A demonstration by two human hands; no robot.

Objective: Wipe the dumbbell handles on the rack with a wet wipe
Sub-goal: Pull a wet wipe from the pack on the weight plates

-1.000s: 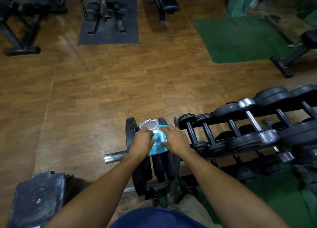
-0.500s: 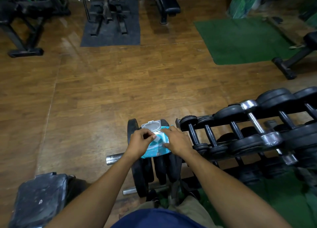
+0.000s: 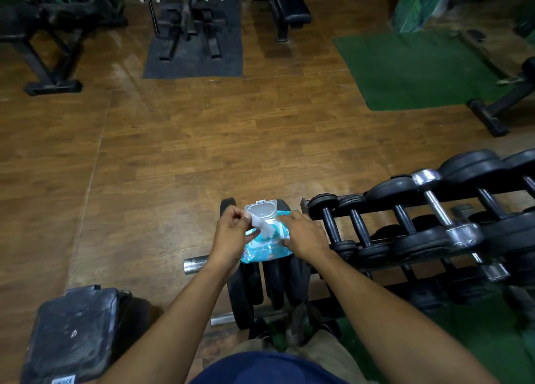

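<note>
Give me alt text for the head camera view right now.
The left hand pinches a white wet wipe partway out of a blue wipes pack, lid flipped open, while the right hand steadies the pack on upright weight plates. A rack of black dumbbells stands to the right on a wooden gym floor.

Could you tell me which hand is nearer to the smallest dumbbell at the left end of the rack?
Right hand, beside the smallest dumbbell on the wipe pack; left hand is across the pack.
</note>
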